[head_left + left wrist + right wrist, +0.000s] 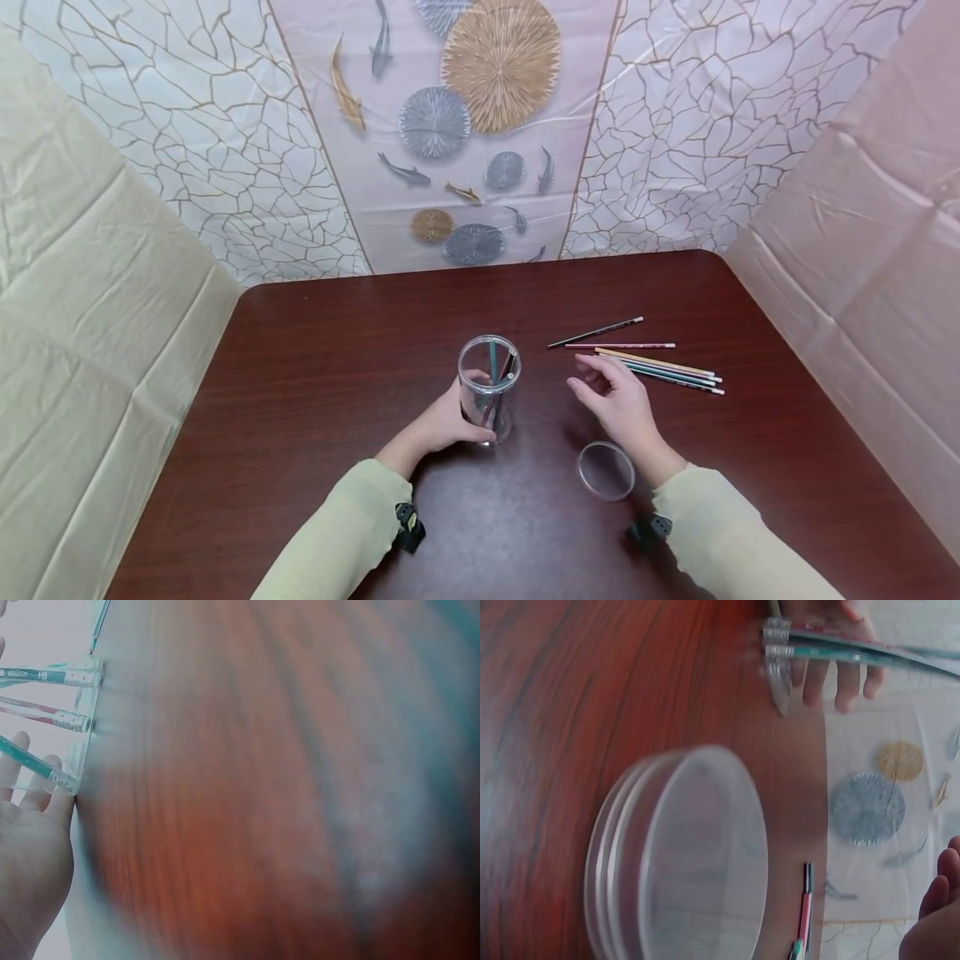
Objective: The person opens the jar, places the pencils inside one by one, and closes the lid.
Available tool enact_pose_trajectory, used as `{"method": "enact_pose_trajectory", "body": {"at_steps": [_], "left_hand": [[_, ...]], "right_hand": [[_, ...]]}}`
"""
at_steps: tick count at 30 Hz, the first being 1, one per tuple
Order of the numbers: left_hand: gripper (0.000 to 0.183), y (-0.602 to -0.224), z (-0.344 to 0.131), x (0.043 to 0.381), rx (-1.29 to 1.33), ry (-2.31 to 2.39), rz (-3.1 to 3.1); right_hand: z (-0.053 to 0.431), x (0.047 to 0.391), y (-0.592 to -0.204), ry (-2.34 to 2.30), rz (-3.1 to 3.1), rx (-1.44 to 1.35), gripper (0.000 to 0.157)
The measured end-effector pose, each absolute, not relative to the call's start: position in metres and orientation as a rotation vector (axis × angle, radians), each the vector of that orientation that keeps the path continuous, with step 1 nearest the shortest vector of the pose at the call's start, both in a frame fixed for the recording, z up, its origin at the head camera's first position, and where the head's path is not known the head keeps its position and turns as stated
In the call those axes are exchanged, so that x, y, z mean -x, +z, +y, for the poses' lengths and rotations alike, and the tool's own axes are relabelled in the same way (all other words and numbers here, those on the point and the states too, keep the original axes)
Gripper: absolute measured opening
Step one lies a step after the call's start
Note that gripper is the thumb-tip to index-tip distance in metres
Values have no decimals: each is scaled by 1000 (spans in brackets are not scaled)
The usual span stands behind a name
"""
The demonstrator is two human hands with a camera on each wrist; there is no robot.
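A clear plastic jar (pixel 504 423) stands near the middle of the table, its top open. My left hand (pixel 446 417) grips it around the side, thumb toward the front. Inside lean three pencils (pixel 34 676), dark, reddish and green, with their capped ends toward the jar's base in the left wrist view. My right hand (pixel 628 417) hovers with loosely bent fingers and holds nothing. Just beyond its fingers lie several loose pencils (pixel 675 367), fanned out on the table. A clear round lid (pixel 712 855) rests beside my right wrist.
The dark red-brown table (pixel 337 350) has a patterned sheet (pixel 510 200) behind it and pale cloth walls (pixel 862 233) at both sides. A black pencil (pixel 600 332) and a red one (pixel 630 346) lie slightly apart from the bunch.
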State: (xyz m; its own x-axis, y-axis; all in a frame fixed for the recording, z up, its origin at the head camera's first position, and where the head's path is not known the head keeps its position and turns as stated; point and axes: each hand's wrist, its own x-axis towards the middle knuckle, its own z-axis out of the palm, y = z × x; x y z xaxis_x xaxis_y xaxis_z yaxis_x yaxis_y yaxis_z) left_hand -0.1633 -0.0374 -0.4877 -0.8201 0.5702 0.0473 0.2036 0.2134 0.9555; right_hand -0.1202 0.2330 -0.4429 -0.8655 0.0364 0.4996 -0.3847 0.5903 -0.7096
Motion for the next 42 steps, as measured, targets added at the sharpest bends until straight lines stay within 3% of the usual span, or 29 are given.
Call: {"method": "enact_pose_trajectory", "body": {"at_steps": [9,20,42], "left_hand": [[81,-459,-39,152,-735,1626,2183],[86,-457,-40,155,-745,1576,2182],[82,-461,-38,154,-732,1628,2139]], "right_hand": [[270,138,-452,1035,-2467,-221,38],[310,152,-465,936,-2604,-195,42],[338,157,-494,728,-2715,-208,32]]}}
